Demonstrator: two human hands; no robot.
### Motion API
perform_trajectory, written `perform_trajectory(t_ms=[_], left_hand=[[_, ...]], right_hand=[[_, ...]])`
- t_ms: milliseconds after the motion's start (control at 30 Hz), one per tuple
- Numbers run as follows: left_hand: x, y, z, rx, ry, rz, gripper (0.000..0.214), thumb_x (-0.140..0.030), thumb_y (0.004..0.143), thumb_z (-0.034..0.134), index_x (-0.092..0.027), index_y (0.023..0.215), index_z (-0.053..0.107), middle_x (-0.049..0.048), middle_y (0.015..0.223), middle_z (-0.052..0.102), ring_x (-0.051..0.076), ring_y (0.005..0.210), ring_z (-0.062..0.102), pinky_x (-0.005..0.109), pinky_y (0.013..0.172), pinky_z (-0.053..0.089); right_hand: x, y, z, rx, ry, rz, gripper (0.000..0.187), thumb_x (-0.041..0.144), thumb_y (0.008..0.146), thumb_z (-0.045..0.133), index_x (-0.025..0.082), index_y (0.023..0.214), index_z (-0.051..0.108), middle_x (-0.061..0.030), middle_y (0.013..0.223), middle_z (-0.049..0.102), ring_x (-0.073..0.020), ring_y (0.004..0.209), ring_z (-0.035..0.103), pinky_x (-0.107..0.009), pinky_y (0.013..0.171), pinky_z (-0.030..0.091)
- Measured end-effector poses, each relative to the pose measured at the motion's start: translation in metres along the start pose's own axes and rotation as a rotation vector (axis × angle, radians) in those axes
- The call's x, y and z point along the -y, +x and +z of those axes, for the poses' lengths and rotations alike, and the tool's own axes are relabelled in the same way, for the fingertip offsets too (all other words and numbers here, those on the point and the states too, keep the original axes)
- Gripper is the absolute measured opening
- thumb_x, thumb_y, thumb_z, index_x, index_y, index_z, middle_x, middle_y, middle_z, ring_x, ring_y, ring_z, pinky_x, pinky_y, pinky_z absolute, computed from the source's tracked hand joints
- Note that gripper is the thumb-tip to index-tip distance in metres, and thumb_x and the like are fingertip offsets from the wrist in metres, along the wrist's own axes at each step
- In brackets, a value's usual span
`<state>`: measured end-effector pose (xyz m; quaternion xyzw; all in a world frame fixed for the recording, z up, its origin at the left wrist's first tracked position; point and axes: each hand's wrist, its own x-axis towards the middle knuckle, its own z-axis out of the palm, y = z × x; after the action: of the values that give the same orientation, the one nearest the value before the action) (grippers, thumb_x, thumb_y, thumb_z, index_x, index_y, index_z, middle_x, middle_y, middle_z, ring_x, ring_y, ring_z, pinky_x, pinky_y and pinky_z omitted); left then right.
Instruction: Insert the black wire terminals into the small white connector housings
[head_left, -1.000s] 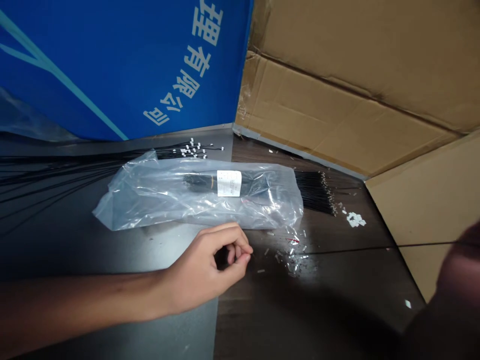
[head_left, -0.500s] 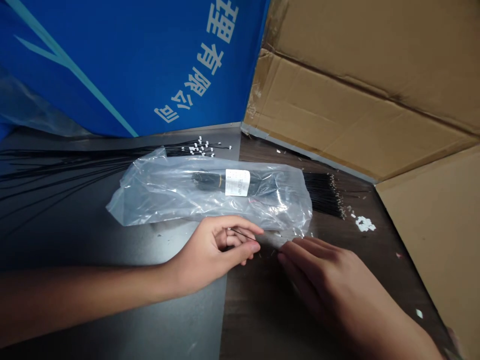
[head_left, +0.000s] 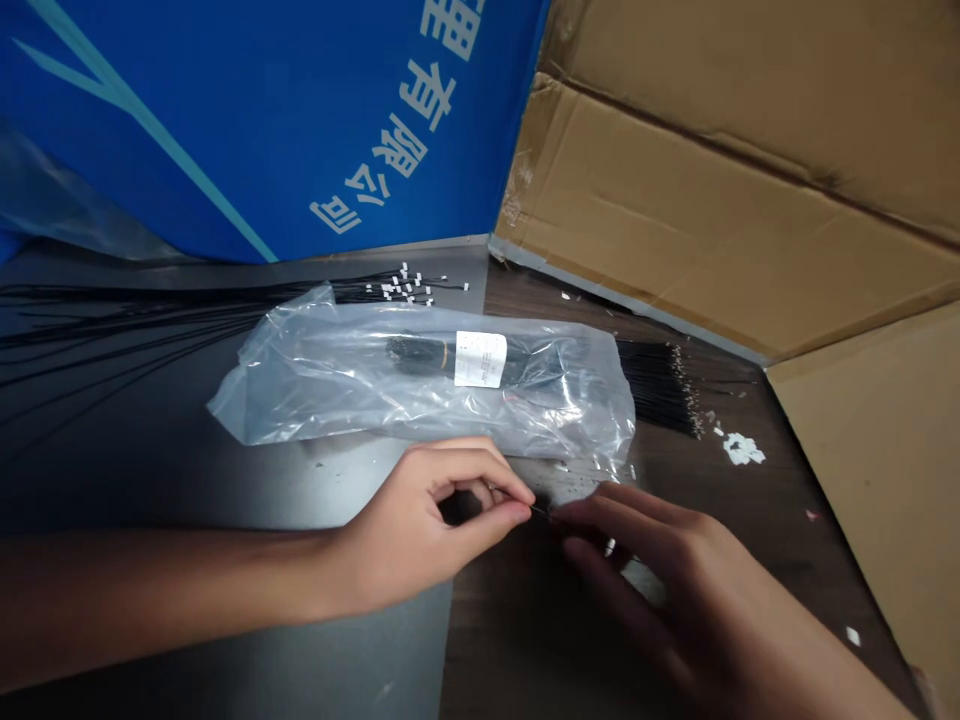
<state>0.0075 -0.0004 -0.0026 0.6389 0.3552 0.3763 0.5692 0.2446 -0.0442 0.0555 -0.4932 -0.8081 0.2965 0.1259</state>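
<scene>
Left hand [head_left: 420, 530]: thumb and forefinger pinching a wire [head_left: 541, 511].
Right hand [head_left: 675, 560]: fingertips at the wire — I cannot tell whether they grip.
Wire: one, between both hands' fingertips.
Bag [head_left: 330, 400]: one, clear, just beyond both hands — one label [head_left: 480, 358] showing.
Scraps [head_left: 742, 448]: one white pile, uncounted, beyond the right hand.

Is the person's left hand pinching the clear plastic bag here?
No, the left hand pinches a thin dark strand, nearer the camera than the plastic bag.
</scene>
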Motion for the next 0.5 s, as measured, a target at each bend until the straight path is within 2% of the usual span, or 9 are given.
perform_trajectory(t_ms=[67, 133, 233, 367, 500], left_hand=[[-0.001, 0.0, 0.0, 0.03, 0.061, 0.098, 0.01, -0.009, 0.092, 0.074, -0.014, 0.09, 0.083, 0.0049, 0.086, 0.075, 0.011, 0.075, 0.07, 0.019, 0.071, 0.056], [-0.002, 0.0, 0.0, 0.033, 0.087, 0.176, 0.011, -0.007, 0.091, 0.073, -0.013, 0.089, 0.083, 0.0053, 0.085, 0.076, 0.011, 0.075, 0.071, 0.019, 0.072, 0.056], [-0.004, 0.001, 0.0, 0.01, 0.095, 0.18, 0.011, -0.006, 0.091, 0.074, -0.013, 0.089, 0.083, 0.0055, 0.085, 0.078, 0.012, 0.075, 0.073, 0.019, 0.072, 0.057], [-0.005, 0.001, 0.0, -0.014, 0.077, 0.113, 0.011, -0.008, 0.091, 0.077, -0.016, 0.091, 0.085, 0.0051, 0.087, 0.079, 0.012, 0.079, 0.074, 0.019, 0.075, 0.059], [-0.004, 0.002, 0.0, -0.081, 0.016, 0.054, 0.009, -0.009, 0.089, 0.079, -0.015, 0.09, 0.085, 0.0054, 0.087, 0.079, 0.012, 0.077, 0.073, 0.019, 0.073, 0.059]], right_hand=[[0.006, 0.005, 0.009, -0.072, 0.142, 0.002, 0.02, 0.014, 0.103, 0.06, 0.024, 0.114, 0.072, -0.0008, 0.098, 0.077, -0.0129, 0.078, 0.075, -0.022, 0.069, 0.06], [0.01, 0.01, 0.018, -0.192, 0.224, -0.005, 0.016, 0.013, 0.1, 0.063, 0.023, 0.108, 0.072, 0.0011, 0.093, 0.077, -0.0109, 0.076, 0.074, -0.02, 0.069, 0.059], [0.013, 0.013, 0.025, -0.314, 0.232, 0.0, 0.011, 0.012, 0.099, 0.066, 0.021, 0.1, 0.073, 0.0026, 0.085, 0.075, -0.0102, 0.072, 0.072, -0.02, 0.068, 0.056], [0.013, 0.015, 0.023, -0.322, 0.213, 0.025, 0.013, 0.014, 0.101, 0.062, 0.02, 0.093, 0.07, 0.0013, 0.08, 0.072, -0.0118, 0.07, 0.068, -0.023, 0.066, 0.054], [0.013, 0.015, 0.022, -0.292, 0.238, 0.054, 0.012, 0.015, 0.102, 0.057, 0.021, 0.095, 0.066, 0.0, 0.084, 0.071, -0.0132, 0.073, 0.068, -0.026, 0.067, 0.055]])
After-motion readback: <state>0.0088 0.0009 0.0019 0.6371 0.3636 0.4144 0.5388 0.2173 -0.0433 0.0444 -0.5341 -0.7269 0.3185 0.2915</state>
